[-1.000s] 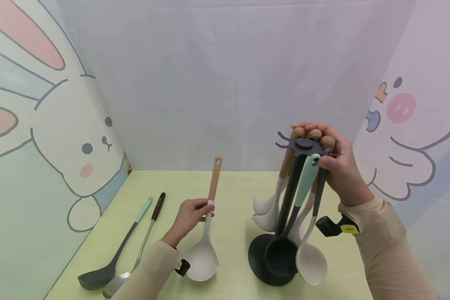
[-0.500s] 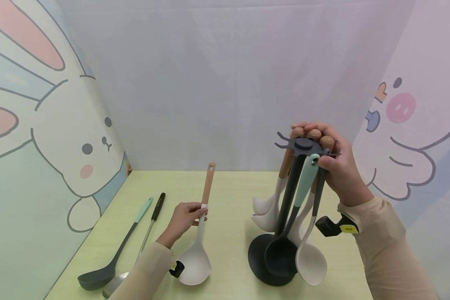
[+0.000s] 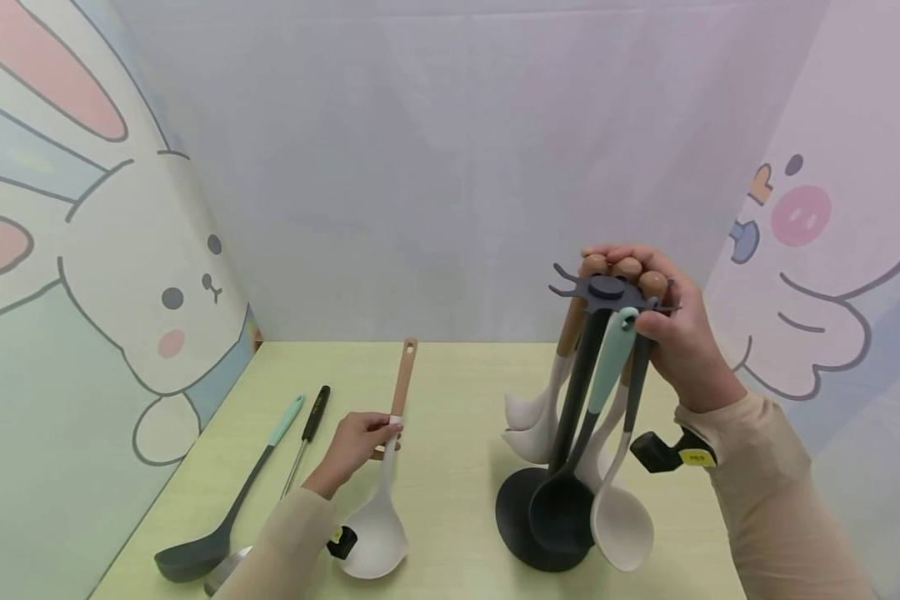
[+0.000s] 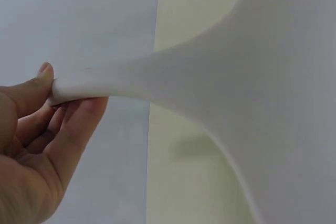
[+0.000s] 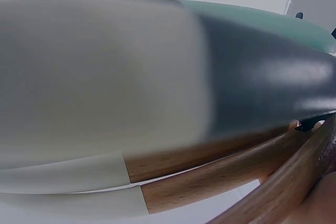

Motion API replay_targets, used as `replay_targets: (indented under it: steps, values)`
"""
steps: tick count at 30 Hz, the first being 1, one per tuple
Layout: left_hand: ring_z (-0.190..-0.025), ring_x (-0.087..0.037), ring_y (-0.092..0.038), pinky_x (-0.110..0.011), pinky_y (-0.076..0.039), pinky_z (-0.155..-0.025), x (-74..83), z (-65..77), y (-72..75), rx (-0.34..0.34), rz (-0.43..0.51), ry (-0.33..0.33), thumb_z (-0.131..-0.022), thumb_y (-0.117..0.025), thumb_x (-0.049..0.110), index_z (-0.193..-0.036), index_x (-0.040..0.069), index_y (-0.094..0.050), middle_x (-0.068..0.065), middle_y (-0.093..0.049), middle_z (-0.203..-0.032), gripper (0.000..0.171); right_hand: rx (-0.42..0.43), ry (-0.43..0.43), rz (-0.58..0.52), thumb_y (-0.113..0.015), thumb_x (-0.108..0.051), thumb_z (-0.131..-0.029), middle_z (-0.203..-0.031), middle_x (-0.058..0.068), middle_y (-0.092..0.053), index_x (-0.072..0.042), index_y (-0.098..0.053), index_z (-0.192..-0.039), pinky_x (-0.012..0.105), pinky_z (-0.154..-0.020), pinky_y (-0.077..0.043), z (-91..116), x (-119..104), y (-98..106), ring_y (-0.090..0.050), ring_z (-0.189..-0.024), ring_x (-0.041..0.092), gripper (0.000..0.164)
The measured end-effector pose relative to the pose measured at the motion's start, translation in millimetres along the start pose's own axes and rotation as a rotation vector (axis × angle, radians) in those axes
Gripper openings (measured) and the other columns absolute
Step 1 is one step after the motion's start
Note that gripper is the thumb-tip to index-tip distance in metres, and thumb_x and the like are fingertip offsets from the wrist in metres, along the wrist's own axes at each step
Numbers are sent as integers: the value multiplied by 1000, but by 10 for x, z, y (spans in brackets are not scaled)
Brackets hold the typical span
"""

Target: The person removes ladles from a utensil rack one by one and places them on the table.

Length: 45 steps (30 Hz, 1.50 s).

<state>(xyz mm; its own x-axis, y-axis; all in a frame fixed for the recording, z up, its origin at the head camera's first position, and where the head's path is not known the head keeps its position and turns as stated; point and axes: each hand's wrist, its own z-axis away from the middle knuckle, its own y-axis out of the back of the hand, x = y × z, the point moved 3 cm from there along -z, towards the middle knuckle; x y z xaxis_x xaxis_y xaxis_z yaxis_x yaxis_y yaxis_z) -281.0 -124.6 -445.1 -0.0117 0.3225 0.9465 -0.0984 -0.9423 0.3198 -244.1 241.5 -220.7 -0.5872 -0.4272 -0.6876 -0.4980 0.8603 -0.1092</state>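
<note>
In the head view my left hand (image 3: 359, 444) pinches a white spatula (image 3: 375, 533) at its neck, just below the wooden handle (image 3: 404, 379). The wide blade points toward me, close over the table. Thumb and fingers hold the white neck (image 4: 105, 83) in the left wrist view. On the right, my right hand (image 3: 678, 329) grips the top of a black utensil rack (image 3: 585, 392), fingers over several wooden handle ends, thumb by a dark grey handle. From the rack hang a black ladle (image 3: 562, 510) with a mint handle (image 3: 612, 362), a white ladle (image 3: 622, 527) and other white utensils (image 3: 534, 425).
At the left of the table (image 3: 457, 467) lie a dark ladle (image 3: 195, 557) with a mint handle and a metal utensil with a black handle (image 3: 317, 414), its head partly behind my left sleeve. Cartoon-printed curtains enclose the table's back and sides.
My left hand has moved left and slightly toward me with the white spatula in it. The right hand and the rack have stayed in place.
</note>
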Motion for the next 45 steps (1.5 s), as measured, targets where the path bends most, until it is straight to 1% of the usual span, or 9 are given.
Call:
replay_targets:
  steps: [3,8,12,16,19,26,34,39,45]
  values:
    - [-79,-23,-72,-35,-61,-66,-61,-10,37,9,-3,9,-97,-63,3,-112,-12,-68,-25,-70,-97,22,0,-1,3,-85,-25,-81,-138,18,-54,4,-54,-130,28,-104,-44,-1,-1,-1,-50,-129,28,65]
    - [-78,-24,-72,-36,-61,-65,-98,-13,77,28,-11,24,-97,-63,4,-110,-12,-69,-21,-71,-94,22,-1,6,2,-85,-25,-81,-138,19,-54,5,-55,-129,28,-104,-44,-2,1,2,-51,-128,28,64]
    - [-77,-22,-72,-35,-61,-65,-106,-11,101,16,-15,32,-97,-63,4,-111,-13,-68,-21,-71,-94,23,1,3,9,-85,-25,-81,-138,18,-54,4,-54,-129,27,-104,-44,0,-2,3,-51,-128,28,64]
    - [-77,-22,-71,-34,-61,-64,-154,-24,127,14,-24,49,-97,-63,6,-111,-14,-68,-25,-70,-96,24,2,-2,13,-85,-24,-81,-138,18,-54,3,-55,-129,27,-104,-44,-2,-1,2,-51,-128,28,62]
    - [-76,-21,-71,-32,-61,-63,-176,-23,141,15,-29,74,-98,-63,6,-110,-13,-68,-25,-71,-96,24,0,-3,14,-84,-24,-82,-137,18,-54,3,-55,-129,27,-104,-44,-3,2,3,-51,-127,28,62]
    - [-75,-20,-71,-32,-61,-62,-220,-19,172,-10,-44,92,-99,-62,6,-112,-14,-67,-25,-71,-95,25,4,-6,11,-85,-23,-81,-138,18,-54,3,-55,-129,27,-105,-44,0,2,8,-50,-128,28,62]
    - [-73,-22,-71,-33,-60,-61,-301,-21,194,-20,-75,118,-98,-62,7,-108,-13,-68,-20,-71,-89,23,2,-11,20,-84,-24,-82,-138,17,-54,3,-54,-130,27,-104,-44,3,4,14,-51,-127,27,62]
    - [-73,-23,-71,-32,-60,-60,-342,-18,214,-29,-74,149,-98,-63,6,-108,-13,-68,-20,-71,-87,23,-5,-12,17,-84,-24,-82,-138,18,-54,3,-54,-130,28,-105,-44,2,3,9,-51,-127,27,62]
    - [-70,-20,-70,-33,-60,-59,-374,3,248,-48,-102,151,-98,-63,7,-105,-13,-69,-15,-71,-80,22,1,-19,20,-84,-25,-82,-139,17,-54,2,-54,-130,28,-105,-44,8,-5,8,-50,-128,27,63]
